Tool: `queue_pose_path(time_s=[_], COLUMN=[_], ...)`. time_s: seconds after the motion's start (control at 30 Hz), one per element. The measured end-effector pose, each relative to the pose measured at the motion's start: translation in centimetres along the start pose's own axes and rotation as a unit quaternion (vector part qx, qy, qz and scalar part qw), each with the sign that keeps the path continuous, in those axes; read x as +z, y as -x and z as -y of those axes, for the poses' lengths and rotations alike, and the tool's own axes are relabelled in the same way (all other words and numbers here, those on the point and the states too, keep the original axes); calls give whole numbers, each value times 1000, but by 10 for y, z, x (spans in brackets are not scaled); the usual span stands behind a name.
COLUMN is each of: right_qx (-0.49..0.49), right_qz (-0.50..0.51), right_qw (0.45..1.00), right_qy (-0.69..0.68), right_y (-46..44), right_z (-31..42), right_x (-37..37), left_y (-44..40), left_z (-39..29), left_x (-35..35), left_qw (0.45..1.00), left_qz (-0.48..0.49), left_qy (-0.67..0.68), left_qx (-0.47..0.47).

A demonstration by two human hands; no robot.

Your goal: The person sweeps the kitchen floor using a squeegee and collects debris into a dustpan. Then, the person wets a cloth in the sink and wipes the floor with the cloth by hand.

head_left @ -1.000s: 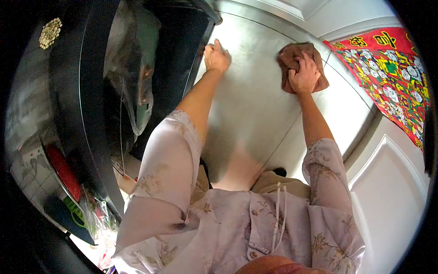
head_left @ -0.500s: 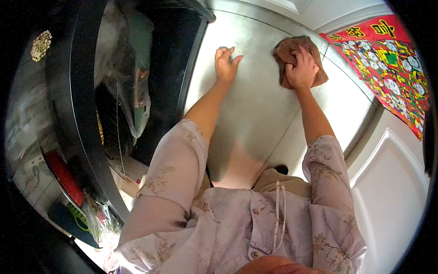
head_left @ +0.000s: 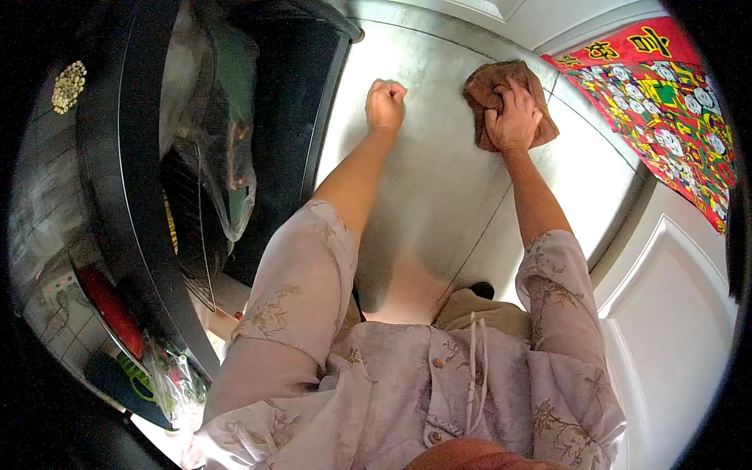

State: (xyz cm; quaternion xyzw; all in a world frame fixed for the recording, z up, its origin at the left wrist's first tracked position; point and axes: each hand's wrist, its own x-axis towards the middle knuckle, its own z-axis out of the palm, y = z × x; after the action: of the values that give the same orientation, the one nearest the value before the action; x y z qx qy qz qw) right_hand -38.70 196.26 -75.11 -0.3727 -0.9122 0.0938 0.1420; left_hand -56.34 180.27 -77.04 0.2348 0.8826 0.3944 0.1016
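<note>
My right hand (head_left: pixel 514 117) presses on a folded brown cloth (head_left: pixel 489 82) that lies on the pale grey tiled floor (head_left: pixel 439 172). Its fingers are bent into the fabric, and the cloth's edges stick out around them. To the left of it, my left hand (head_left: pixel 385 105) is closed in a loose fist just above or on the tiles. What its fingers hold, if anything, is hidden. Faint light specks show on the floor beside that hand.
On the left stands a black shelf unit (head_left: pixel 129 188) with a plastic bag (head_left: pixel 239 157) in it. A red patterned cloth (head_left: pixel 674 117) hangs at the right by a white door panel (head_left: pixel 666 313). A red pan (head_left: pixel 110 309) sits at lower left.
My left thumb and fingers, apart before, have come together into a closed fist. My right hand and the brown cloth have shifted very slightly left.
</note>
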Motion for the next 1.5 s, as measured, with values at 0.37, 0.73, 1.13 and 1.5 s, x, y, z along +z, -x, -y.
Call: queue_pose_path(time_s=[0.37,0.73,1.13,1.5], right_qx=[12,-230,-289,-360], right_qz=[25,22,161,-127], right_qw=[999,945,944,908], right_qy=[24,-233,0,-174], right_y=[0,8,-18,-43], right_z=[-6,159,220,217], right_x=[9,-29,-1,76], left_y=[74,113,182,168], left_z=[38,-122,-157,-152], left_x=[-93,-242,-321,-334], left_qw=[937,919,929,942], left_qz=[16,393,349,303], left_qy=[286,-39,49,31], left_qx=[-200,19,109,141])
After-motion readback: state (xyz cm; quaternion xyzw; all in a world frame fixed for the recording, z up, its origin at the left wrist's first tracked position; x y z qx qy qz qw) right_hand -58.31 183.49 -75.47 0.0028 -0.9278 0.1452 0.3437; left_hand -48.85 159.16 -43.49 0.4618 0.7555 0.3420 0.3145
